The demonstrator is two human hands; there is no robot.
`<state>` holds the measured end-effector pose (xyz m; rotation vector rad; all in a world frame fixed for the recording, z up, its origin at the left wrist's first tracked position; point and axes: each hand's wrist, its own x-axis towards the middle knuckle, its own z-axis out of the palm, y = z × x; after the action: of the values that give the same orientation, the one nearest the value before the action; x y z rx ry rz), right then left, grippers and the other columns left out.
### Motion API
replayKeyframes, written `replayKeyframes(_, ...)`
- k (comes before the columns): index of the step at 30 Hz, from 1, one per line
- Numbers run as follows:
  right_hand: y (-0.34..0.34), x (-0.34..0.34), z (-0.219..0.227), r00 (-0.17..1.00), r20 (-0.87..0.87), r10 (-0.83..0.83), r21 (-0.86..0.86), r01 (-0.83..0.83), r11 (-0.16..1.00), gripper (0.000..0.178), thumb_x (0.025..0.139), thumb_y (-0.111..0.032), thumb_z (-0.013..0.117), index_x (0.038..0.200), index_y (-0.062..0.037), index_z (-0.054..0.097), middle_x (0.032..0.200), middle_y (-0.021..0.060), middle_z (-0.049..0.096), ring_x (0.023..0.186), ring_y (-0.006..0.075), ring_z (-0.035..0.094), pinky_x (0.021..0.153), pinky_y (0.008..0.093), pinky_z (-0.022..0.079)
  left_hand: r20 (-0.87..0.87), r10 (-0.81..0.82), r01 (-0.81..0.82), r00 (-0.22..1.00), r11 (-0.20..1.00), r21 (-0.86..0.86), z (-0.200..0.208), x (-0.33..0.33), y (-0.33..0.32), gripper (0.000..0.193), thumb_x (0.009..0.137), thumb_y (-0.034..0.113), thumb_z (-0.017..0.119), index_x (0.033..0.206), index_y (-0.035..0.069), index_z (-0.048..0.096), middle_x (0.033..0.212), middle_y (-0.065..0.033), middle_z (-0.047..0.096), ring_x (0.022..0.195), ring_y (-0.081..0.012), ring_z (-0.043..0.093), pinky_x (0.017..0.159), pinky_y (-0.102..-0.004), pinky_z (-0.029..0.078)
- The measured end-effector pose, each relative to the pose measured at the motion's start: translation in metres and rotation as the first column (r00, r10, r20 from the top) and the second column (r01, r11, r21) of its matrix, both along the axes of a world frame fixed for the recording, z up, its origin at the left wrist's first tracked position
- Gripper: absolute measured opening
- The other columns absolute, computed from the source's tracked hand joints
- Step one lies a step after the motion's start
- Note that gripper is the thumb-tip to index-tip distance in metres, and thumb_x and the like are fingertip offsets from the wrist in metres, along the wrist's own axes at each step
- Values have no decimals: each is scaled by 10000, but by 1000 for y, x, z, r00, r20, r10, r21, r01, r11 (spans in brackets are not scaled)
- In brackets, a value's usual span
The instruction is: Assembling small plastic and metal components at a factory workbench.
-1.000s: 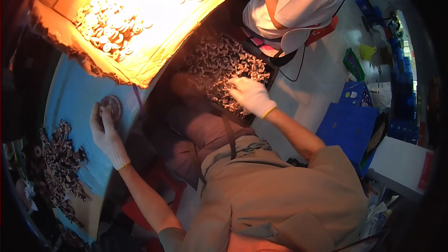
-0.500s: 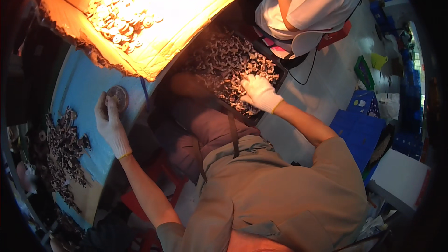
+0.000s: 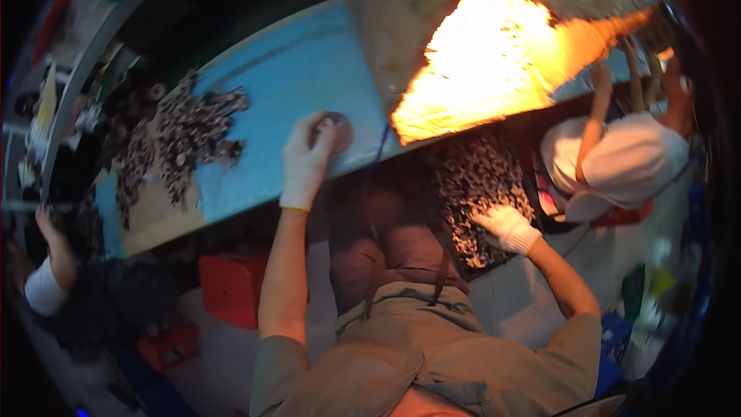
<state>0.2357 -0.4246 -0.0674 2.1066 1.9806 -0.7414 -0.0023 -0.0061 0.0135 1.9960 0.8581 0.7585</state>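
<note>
A round disc (image 3: 343,136) lies on the blue tabletop (image 3: 309,54), the left hand's (image 3: 306,161) gloved fingers overlapping its left side; I cannot tell whether they grip it. The gloved right hand (image 3: 506,228) reaches among small pieces (image 3: 475,174), its grasp unclear. Beyond stand a red stool (image 3: 230,289) and grey floor (image 3: 509,305).

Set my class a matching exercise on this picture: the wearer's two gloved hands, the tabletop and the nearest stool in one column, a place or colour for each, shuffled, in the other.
Things:
1. Left hand
2. Tabletop
3. Right hand
4. Nearest stool

Places or colours:
A. red
B. at the lower heap of small dark pieces
C. at the round disc
D. mostly blue

Pairs: 1-C, 2-D, 3-B, 4-A
</note>
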Motion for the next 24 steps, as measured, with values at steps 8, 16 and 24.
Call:
replayKeyframes(8,-40,52,-32,111,-868,-484,-201,813,546,384,1047,-229,694,1361,-13,647,1175,138,769,966,220,751,802,345,607,65,24,-10,998,978,-208,6,1,-6,410,1007,228,718,1335,-19,704,1141,-138,756,1054,-208,708,978,-335,545)
replayKeyframes(16,68,-26,-18,-826,-560,64,-750,538,386,292,1150,-256,498,1249,-32,656,1100,78,710,630,87,478,528,229,413,69,2,10,998,986,-164,3,-7,8,394,1036,260,701,1327,-5,708,1133,-143,755,1032,-223,707,963,-361,552)
replayKeyframes(24,219,-109,71,-618,-780,99,-382,596,706,450,1079,-313,673,1382,15,608,1087,154,732,653,129,546,565,284,462,28,-126,128,992,989,-72,7,-11,11,614,981,300,755,1495,6,593,1300,-146,723,1101,-220,708,1008,-345,544)
